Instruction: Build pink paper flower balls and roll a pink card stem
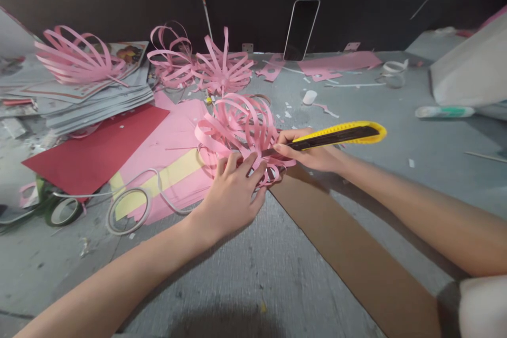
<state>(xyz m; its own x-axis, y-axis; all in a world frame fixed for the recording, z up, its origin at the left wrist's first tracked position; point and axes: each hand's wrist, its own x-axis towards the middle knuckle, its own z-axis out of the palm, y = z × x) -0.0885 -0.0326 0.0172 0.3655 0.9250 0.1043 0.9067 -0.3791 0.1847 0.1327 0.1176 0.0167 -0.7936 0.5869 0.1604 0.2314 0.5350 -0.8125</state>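
Note:
A bundle of looped pink paper strips (245, 124) lies on the table in front of me, partly over a long brown cardboard strip (348, 253). My left hand (237, 190) lies on the near side of the bundle with its fingers spread, pressing on the strips. In my right hand (307, 150) is a yellow and black utility knife (344, 132), gripped near its front. Its blade end reaches left into the middle of the paper loops, close to my left fingertips. Where exactly the tip touches is hard to make out.
More pink strip bundles (224, 66) stand at the back, one on a newspaper stack (99, 105). Red paper (95, 150), pink sheets (170, 200) and tape rolls (129, 211) lie left. A phone (301, 29) leans on the dark back wall; a glue tube (446, 112) lies right.

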